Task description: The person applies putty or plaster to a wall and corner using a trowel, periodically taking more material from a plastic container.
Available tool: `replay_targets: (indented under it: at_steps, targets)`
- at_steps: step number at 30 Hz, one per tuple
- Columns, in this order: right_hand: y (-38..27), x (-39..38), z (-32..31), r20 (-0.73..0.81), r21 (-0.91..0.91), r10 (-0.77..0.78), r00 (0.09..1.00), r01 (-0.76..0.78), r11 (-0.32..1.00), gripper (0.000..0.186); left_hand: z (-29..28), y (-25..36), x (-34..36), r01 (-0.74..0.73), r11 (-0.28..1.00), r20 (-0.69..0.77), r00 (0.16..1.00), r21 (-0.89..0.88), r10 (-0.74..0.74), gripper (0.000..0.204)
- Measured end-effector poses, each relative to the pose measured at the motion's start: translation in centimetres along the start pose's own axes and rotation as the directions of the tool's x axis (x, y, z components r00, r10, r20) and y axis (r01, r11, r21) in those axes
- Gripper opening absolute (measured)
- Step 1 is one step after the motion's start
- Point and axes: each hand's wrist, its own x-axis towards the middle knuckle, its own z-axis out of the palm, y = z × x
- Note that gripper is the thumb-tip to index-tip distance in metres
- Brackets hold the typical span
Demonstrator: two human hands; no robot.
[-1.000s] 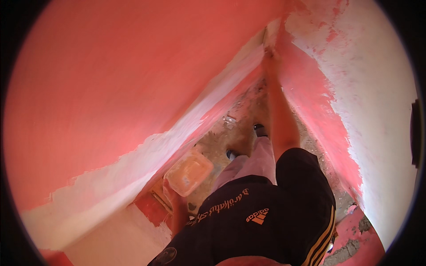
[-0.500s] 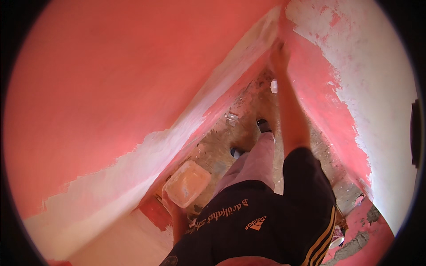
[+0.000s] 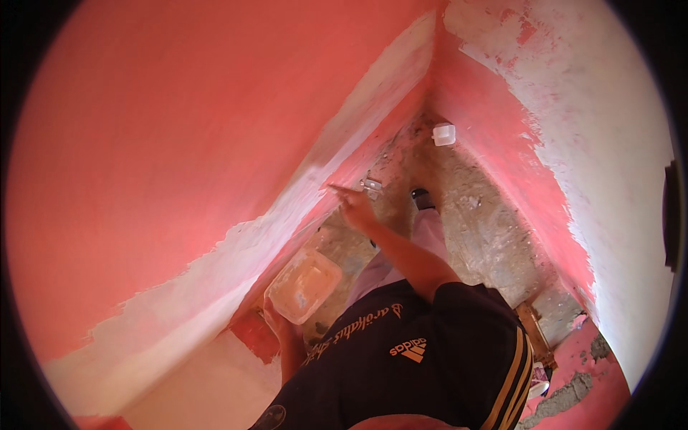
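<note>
My left hand (image 3: 284,327) grips the near side of a shallow, rounded rectangular plastic tub (image 3: 304,285), coloured peach-orange, held low beside the left wall. My right arm reaches forward and to the left across my body. At its end, my right hand (image 3: 356,208) is against or very close to the whitish band (image 3: 283,204) on the left pink wall (image 3: 179,143). Its index finger stretches toward the wall while the other fingers are curled. Whether a thin tool lies in that hand is too small to make out.
A white container (image 3: 443,135) stands on the stained floor (image 3: 487,208) near the corner. A small metallic piece (image 3: 372,185) lies by the left wall. The right wall (image 3: 609,122) is part pink, part whitish. Behind me, at right, are wood (image 3: 534,333) and a grey-smeared pink surface (image 3: 573,394).
My right hand has come back from the far corner and moved left to the left wall's whitish band. The white container now shows fully. My left hand still holds the tub.
</note>
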Motion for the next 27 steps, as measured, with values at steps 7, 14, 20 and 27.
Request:
replay_targets:
  at_steps: [7,14,20,27]
  targets:
    - [3.8,19.0,-20.7,-0.571,-0.009,-0.034,0.82,0.036,0.999,0.041,0.3,0.9,-1.2,0.009,0.997,-0.016,1.0,-0.074,-0.01,0.047]
    - [3.4,8.7,-2.7,-0.372,-0.062,-0.081,0.925,0.063,0.996,0.041,-1.0,-0.6,-1.6,-0.03,0.992,-0.009,0.999,0.123,0.031,0.049]
    - [7.5,5.8,-5.7,-0.258,-0.236,0.137,0.956,-0.2,0.951,0.028,-1.0,0.6,-1.9,-0.121,0.946,0.04,0.993,0.302,0.115,0.048]
    - [3.0,20.1,-16.3,-0.667,-0.04,-0.103,0.738,0.103,0.994,0.031,-7.3,-2.9,-1.0,-0.032,0.999,0.016,0.999,0.016,0.032,0.046]
